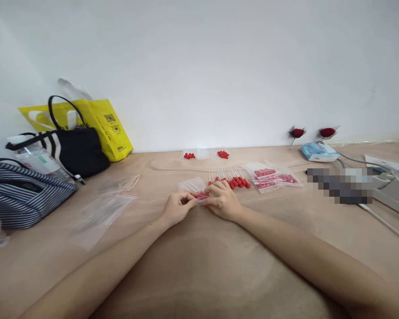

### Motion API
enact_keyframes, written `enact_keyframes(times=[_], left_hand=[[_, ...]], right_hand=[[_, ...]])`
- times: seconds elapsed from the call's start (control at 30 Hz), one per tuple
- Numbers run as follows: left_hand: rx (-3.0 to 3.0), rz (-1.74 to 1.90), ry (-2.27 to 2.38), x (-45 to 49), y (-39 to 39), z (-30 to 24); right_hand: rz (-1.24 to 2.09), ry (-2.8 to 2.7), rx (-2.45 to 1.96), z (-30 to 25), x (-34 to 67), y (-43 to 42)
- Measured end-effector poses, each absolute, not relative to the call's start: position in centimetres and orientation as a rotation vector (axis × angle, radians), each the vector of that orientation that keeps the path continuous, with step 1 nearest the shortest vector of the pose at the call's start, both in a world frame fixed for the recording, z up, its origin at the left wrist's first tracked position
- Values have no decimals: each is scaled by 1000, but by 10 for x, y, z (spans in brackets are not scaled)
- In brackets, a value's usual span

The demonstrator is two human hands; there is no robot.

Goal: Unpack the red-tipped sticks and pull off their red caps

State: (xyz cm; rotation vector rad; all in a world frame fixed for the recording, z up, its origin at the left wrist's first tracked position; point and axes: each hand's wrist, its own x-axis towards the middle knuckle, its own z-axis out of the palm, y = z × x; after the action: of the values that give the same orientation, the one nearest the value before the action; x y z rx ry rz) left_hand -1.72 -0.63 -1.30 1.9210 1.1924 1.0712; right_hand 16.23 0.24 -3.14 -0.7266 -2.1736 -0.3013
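Observation:
Between my two hands lies a small clear zip bag with red-tipped white sticks inside, its near edge toward me. My left hand pinches that edge on the left, thumb against fingers. On the right, my right hand is closed on the same edge, the fingers curled over it. Just beyond my right hand rests a loose row of red-tipped white sticks. Several filled zip bags are stacked to its right. Flat clear bags lie to the left.
Two more bags with red tips lie by the wall. At left stand a striped bag, a black bag and a yellow bag. At right are a blue tissue pack, two dark red roses, cables and a white power strip.

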Motion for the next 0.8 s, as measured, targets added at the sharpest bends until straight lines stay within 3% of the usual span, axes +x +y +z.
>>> enact_keyframes(times=[0.2,0.47,0.8], left_hand=[[1907,1140,1246,-15,-9,-11],[2053,1264,1269,-9,-15,-12],[2293,1112,1281,-10,-11,-11]], right_hand=[[-190,-2124,-1071,-22,160,-14],[653,-1844,-1619,-6,137,-24],[740,-1767,-1635,-18,133,-14]])
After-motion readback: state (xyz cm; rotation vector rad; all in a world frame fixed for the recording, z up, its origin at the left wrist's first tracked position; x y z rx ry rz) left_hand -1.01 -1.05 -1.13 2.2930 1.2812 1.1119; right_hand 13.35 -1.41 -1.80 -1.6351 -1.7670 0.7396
